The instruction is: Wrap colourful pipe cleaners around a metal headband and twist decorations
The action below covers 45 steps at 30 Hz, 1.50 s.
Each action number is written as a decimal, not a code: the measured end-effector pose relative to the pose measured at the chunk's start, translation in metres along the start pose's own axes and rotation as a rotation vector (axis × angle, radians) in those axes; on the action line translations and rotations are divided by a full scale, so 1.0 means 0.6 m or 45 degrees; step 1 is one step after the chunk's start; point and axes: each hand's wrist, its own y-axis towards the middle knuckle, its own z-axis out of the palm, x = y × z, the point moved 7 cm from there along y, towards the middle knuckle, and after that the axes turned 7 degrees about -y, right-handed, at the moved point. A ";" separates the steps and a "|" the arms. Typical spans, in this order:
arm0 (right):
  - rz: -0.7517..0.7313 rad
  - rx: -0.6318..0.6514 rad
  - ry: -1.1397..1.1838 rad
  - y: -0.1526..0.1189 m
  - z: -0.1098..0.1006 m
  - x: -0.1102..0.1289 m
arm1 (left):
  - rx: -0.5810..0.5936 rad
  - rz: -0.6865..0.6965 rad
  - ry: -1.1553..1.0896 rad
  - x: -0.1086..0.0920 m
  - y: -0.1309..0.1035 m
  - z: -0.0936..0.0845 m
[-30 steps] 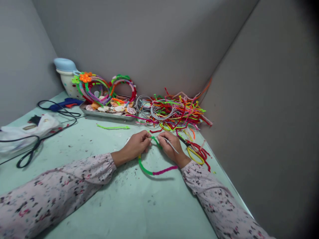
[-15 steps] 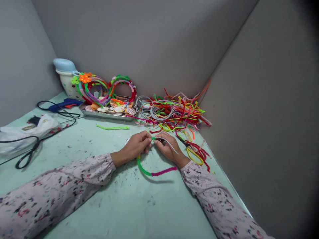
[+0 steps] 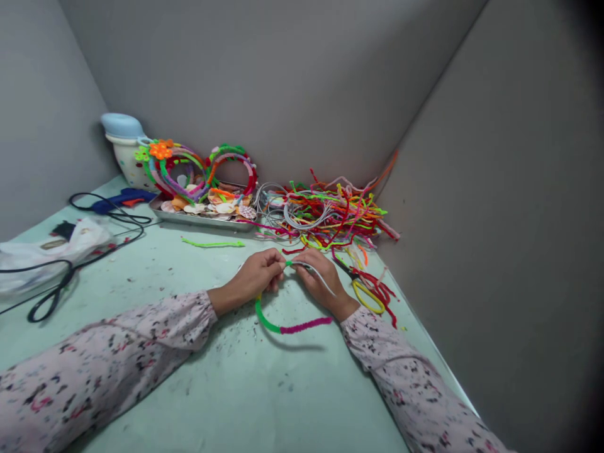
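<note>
My left hand [image 3: 257,272] is closed around the middle of a curved headband [image 3: 268,323], its thumb and forefinger pinched together. Below that hand hangs the covered end of the band, wrapped in green and magenta pipe cleaner with a little yellow near the palm. A bit of green pipe cleaner [image 3: 289,263] shows between the fingertips of both hands. My right hand [image 3: 317,275] pinches at this green bit, and the bare pale end of the band arcs over its back. Exactly what the right fingertips grip is partly hidden.
A metal tray [image 3: 202,219] of felt pieces and finished headbands [image 3: 177,173] stands at the back. Right of it lies a heap of pipe cleaners [image 3: 340,211]. Yellow-handled scissors [image 3: 368,299] lie near my right wrist. A blue glue gun [image 3: 117,200], black cord and plastic bag [image 3: 89,239] are left.
The headband's wrapped end has shifted slightly to the left. Both hands stay nearly in place, still pinching around the green bit.
</note>
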 end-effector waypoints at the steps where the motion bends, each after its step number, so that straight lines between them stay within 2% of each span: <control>1: -0.009 -0.008 -0.020 0.000 -0.001 0.000 | 0.001 0.003 0.008 0.000 0.001 0.000; 10: -0.089 -0.070 -0.214 0.000 -0.007 0.001 | 0.036 -0.006 0.033 -0.002 0.002 0.002; 17: -0.032 -0.081 -0.080 0.001 -0.012 0.005 | -0.025 0.035 -0.019 0.001 0.001 0.000; 22: 0.044 -0.169 -0.055 0.001 -0.023 0.008 | -0.094 0.056 -0.015 0.004 0.002 -0.008; 25: 0.066 -0.195 -0.097 0.000 -0.024 0.006 | -0.078 0.035 -0.036 0.003 0.001 -0.008; 31: -0.025 -0.209 -0.151 0.000 -0.021 0.009 | -0.001 0.015 -0.025 -0.003 0.000 -0.002; 34: -0.046 -0.208 -0.150 0.000 -0.021 0.012 | -0.021 0.039 0.047 0.000 0.002 -0.004; 38: -0.073 -0.203 -0.148 0.000 -0.020 0.017 | -0.124 0.078 0.242 0.003 0.001 -0.014; 45: -0.112 -0.174 -0.151 0.001 -0.019 0.027 | -0.264 0.155 0.575 -0.018 -0.011 -0.021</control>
